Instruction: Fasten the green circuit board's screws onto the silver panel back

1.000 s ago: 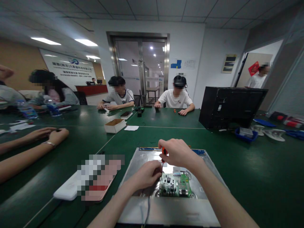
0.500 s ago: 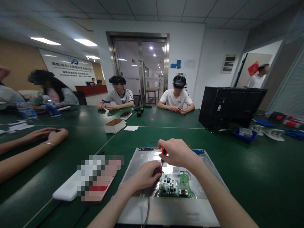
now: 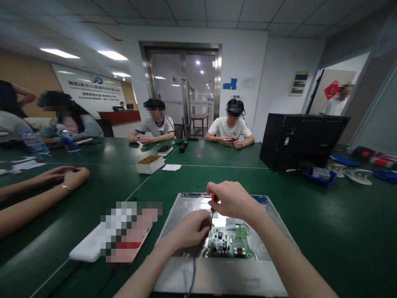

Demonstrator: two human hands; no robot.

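Observation:
A silvery metal panel (image 3: 226, 275) lies flat on the green table, with a green circuit board (image 3: 229, 243) on its middle. My right hand (image 3: 231, 200) is closed on an orange and black screwdriver (image 3: 214, 198), held upright with its shaft pointing down at the board's upper left corner. My left hand (image 3: 194, 227) is closed beside the shaft, its fingertips at that corner; what they pinch, if anything, is too small to make out. A grey cable (image 3: 194, 275) runs down over the panel below my left hand.
Left of the panel lie a white device (image 3: 88, 248) and a pink phone (image 3: 145, 231). Farther off are an open cardboard box (image 3: 150, 165), a black monitor (image 3: 307, 138) and a blue tray (image 3: 321, 176). Another person's hands (image 3: 72, 178) rest at left; two people sit opposite.
My hands and the screwdriver have hardly moved. Across the table, a seated person's hand has come up slightly with a dark object. At far left, a standing person's arm has shifted.

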